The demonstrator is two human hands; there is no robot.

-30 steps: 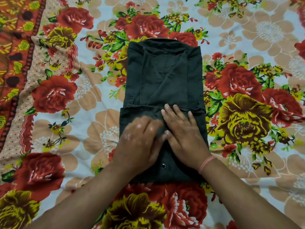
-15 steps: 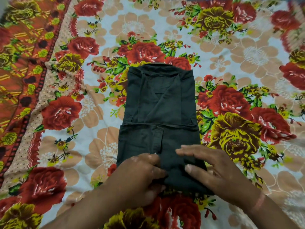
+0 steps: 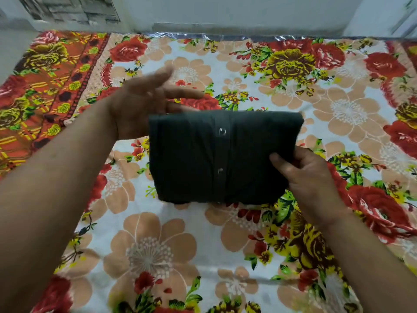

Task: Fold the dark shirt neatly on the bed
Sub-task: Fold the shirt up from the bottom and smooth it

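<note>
The dark shirt [image 3: 203, 159] is a compact folded rectangle, its button placket with two silver snaps facing me. It is lifted above the flowered bedsheet [image 3: 158, 245]. My right hand [image 3: 302, 175] grips its right edge, thumb on top and fingers hidden underneath. My left hand [image 3: 140, 105] is at the shirt's upper left corner, fingers spread and blurred, partly behind the fabric; whether it touches the shirt I cannot tell.
The floral sheet covers the whole bed, with an orange patterned border [image 3: 45, 91] on the left. A pale wall [image 3: 225, 14] runs along the far edge of the bed.
The shirt was long and flat under both hands; now it is folded in half again, turned button side up and raised off the sheet. The camera has tilted up toward the wall.
</note>
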